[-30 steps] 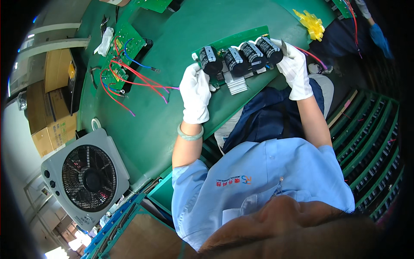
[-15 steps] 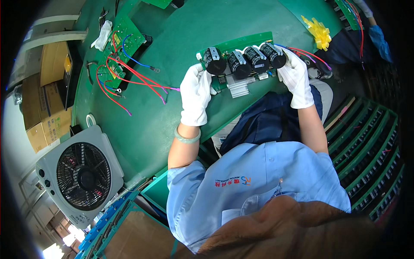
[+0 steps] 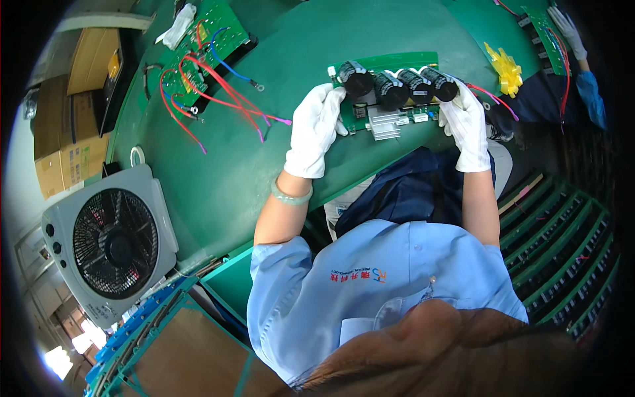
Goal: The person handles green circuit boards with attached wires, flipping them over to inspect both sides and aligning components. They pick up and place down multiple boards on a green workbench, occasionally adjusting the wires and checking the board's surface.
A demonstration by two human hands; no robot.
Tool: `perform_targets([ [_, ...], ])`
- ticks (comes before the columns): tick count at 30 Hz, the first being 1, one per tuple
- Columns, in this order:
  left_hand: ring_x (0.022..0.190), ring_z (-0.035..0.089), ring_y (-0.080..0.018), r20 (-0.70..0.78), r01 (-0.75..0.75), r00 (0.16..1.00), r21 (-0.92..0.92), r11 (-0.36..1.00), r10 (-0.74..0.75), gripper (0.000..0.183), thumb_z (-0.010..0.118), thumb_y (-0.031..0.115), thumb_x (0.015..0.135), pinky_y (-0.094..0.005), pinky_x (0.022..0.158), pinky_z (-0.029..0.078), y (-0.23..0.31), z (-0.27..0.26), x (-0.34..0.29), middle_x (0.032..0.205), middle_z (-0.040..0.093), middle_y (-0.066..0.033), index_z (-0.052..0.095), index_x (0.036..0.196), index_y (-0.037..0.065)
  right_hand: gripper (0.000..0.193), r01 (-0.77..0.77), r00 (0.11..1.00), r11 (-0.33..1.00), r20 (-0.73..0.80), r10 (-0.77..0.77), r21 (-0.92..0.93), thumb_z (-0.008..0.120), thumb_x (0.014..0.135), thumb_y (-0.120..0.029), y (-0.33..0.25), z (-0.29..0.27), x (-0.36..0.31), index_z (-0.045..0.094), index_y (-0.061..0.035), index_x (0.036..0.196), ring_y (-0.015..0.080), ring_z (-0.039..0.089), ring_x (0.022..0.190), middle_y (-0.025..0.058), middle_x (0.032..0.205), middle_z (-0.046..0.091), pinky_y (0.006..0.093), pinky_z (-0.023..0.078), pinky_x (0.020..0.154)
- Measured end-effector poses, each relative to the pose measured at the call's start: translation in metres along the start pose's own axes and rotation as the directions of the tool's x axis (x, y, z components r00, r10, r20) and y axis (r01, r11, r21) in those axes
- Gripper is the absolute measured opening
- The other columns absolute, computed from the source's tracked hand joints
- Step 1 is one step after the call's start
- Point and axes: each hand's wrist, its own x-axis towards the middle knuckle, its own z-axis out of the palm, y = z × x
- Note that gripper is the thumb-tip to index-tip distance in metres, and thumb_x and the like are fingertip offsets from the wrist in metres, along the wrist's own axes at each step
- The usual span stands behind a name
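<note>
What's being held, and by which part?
A circuit board, by its two ends: left hand on the left end, right hand on the right.

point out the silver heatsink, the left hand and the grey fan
Heatsink (image 3: 385, 126): head view, on its silver fins.
Left hand (image 3: 313, 130): head view, on its gloved middle.
Grey fan (image 3: 120, 247): head view, on the central hub.

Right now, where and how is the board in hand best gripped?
The board is probably best gripped by its two short ends, one hand from each side, as the left hand and right hand have it: it is long, and capacitors and a finned heat sink crowd between.
</note>
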Motion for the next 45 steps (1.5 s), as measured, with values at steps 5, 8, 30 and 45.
perform_targets([
  [5,0.054,0.051,-0.0051,0.007,-0.007,1.0,-0.049,0.999,0.007,0.028,0.051,0.021,0.101,-0.0207,0.049,0.042,-0.004,-0.002,-0.001,0.08,0.057,0.0002,0.057,0.117,-0.002,0.036,0.02,1.0,0.997,0.005,-0.021,0.077,0.06,0.095,-0.012,0.006,0.0,0.001,0.056,-0.0026,0.129,0.0055,0.051,0.05,0.0028,0.072,0.06,0.0189,0.038,0.041],
  [8,0.057,0.055,-0.0095,0.046,0.034,0.998,-0.062,0.997,-0.031,0.031,0.052,0.02,0.1,-0.0226,0.051,0.046,-0.002,-0.009,-0.002,0.087,0.06,-0.0043,0.055,0.121,-0.003,0.035,0.021,0.999,0.996,0.041,-0.024,0.088,0.061,0.096,-0.017,0.014,-0.005,0.002,0.057,-0.0032,0.127,0.0053,0.05,0.05,0.0019,0.068,0.059,0.0192,0.037,0.042],
  [30,0.1,0.06,-0.0132,0.078,-0.119,0.988,-0.133,0.984,0.13,0.062,0.08,-0.002,0.075,-0.0266,0.089,0.051,0.007,0.008,0.006,0.112,0.059,-0.0082,0.044,0.124,0.0,0.062,0.346,0.92,0.919,0.262,-0.292,-0.191,0.064,0.092,-0.035,-0.098,-0.076,-0.045,0.045,-0.0019,0.142,0.0128,0.055,0.093,0.0042,0.097,0.058,0.0269,0.045,0.084],
  [45,0.101,0.061,-0.0159,0.076,-0.131,0.988,-0.053,0.99,0.134,0.054,0.071,-0.009,0.08,-0.0294,0.09,0.052,0.007,0.006,0.003,0.113,0.059,-0.012,0.041,0.124,-0.006,0.036,0.835,0.33,-0.232,0.791,-0.515,-0.5,0.057,0.082,-0.02,-0.118,0.017,0.008,0.063,-0.0094,0.117,0.0179,0.058,0.078,0.004,0.084,0.051,0.0325,0.048,0.062],
])
